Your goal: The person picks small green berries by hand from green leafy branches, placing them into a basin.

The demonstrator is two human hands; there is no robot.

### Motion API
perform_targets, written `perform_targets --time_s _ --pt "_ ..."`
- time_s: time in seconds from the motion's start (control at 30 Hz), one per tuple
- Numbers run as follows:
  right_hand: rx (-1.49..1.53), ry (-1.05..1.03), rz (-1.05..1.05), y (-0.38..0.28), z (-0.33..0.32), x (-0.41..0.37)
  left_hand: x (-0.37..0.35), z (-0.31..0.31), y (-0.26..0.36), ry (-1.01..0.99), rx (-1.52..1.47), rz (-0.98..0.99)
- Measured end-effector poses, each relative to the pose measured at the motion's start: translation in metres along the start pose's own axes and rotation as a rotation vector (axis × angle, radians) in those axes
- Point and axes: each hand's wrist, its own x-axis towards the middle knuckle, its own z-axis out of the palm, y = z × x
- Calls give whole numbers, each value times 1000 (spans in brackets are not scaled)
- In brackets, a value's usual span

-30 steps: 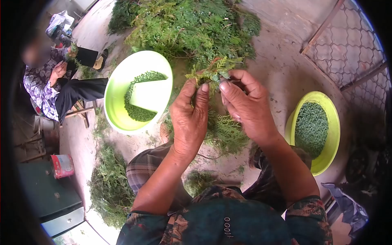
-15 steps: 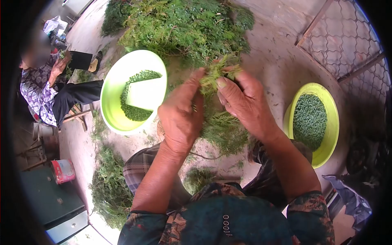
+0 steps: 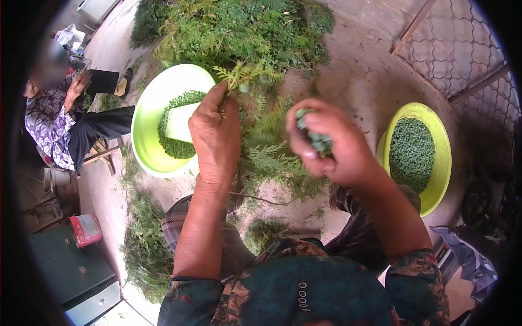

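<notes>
My left hand (image 3: pixel 215 136) pinches a leafy green sprig (image 3: pixel 244 76) beside the right rim of a large pale green basin (image 3: pixel 142 141). Green berries (image 3: pixel 176 148) and a white, flat-sided object (image 3: pixel 179 124) are inside that basin. To the right, my right hand (image 3: pixel 337 146), blurred by motion, curls around a clump of green berries (image 3: pixel 319 142). Loose green branches (image 3: pixel 277 157) lie below and between the hands.
A yellow-green basin (image 3: pixel 441 179) of berries stands right. A large branch pile (image 3: pixel 234 38) lies ahead, with cuttings (image 3: pixel 147 244) at lower left. Another person (image 3: pixel 54 119) sits at left near a red-and-white bucket (image 3: pixel 85 229). Wire mesh (image 3: pixel 462 49) is at upper right.
My hands have moved apart, the left one going left with the sprig. My right hand has come off the sprig and turned, showing berries in its fingers.
</notes>
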Motion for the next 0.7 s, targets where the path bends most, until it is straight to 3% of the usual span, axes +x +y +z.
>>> perform_targets --time_s 0.03,0.1,0.13,0.2,0.23,0.27,0.3,0.37,0.43,0.47,0.5,0.53,0.6,0.7 --pt "12 18 -48 -4 -7 -6 0 -1 2 -71 -180 -189" --pt "-183 344 -178 -25 -19 -22 -4 3 3 -48 -369 -136" --pt "-468 475 -285 -43 -30 -32 -6 0 5 -127 -467 -225" --pt "-953 1051 -362 -67 -77 -60 -9 -3 10 -199 -644 -400" --pt "-1249 1069 -421 -81 -137 -87 -10 -4 11 -200 -650 -398" --pt "-1630 1228 -205 -88 -152 -108 -10 -6 12 -218 -722 -405" --pt "-1975 1326 -262 -76 -196 -133 -11 -9 14 -235 -795 -413" --pt "-2357 1586 256 -70 -175 -143 -11 -15 20 -275 -748 -488" --pt "-2130 1205 -352 -78 -160 -129 -13 -13 24 -301 -700 -567" --pt "-1452 1076 -445 -65 -150 -107 -16 -10 26 -297 -755 -510" --pt "-1044 846 -456 -54 -104 -85 -20 -6 28 -302 -806 -454" --pt "-814 679 -358 -38 -72 -70 -21 -4 31 -280 -674 -383" --pt "-773 366 -382 -14 -19 -46 -26 4 28 -261 -545 -278" --pt "-578 296 -294 12 10 -18 -34 12 20 -188 -370 -106"
